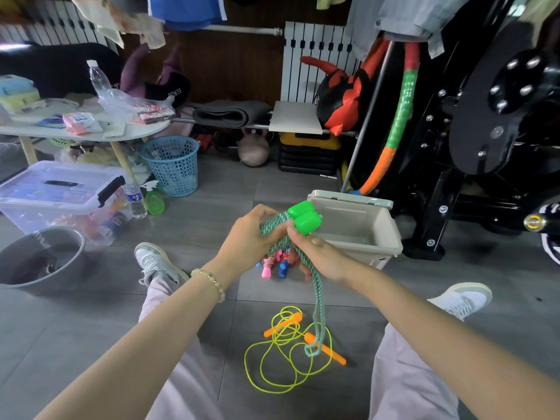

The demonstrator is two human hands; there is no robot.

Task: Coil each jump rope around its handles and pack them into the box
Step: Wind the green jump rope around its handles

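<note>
The left hand (247,234) and right hand (322,257) hold one green rope (318,301) with two green handles (304,218), while one yellow rope (246,357) with two orange handles (333,354) lies below them and one box (357,219) stands just beyond.

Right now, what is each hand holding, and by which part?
Teal braided jump rope with green plastic handles: left hand grips the cord wound below the handles, right hand holds the loose strand hanging down.

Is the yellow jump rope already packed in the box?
No, the yellow jump rope lies loose and uncoiled on the floor between the person's legs, outside the box.
</note>
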